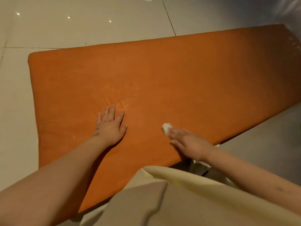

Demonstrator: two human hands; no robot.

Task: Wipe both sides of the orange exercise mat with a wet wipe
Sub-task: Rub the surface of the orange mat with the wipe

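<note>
The orange exercise mat (162,75) lies flat on the tiled floor and fills most of the view. My left hand (110,126) rests palm down on it near the front, fingers straight and spread. To its right, my right hand (187,141) presses a small white wet wipe (167,127) against the mat with straight fingers; the hand is blurred. The wipe shows only past the fingertips. A faint wet sheen and ripples lie on the mat just beyond my left fingertips.
Beige glossy floor tiles (81,26) surround the mat on the left and far side. My pale clothing (162,201) covers the mat's near edge. A small pale object (201,163) lies under my right wrist by the mat's edge.
</note>
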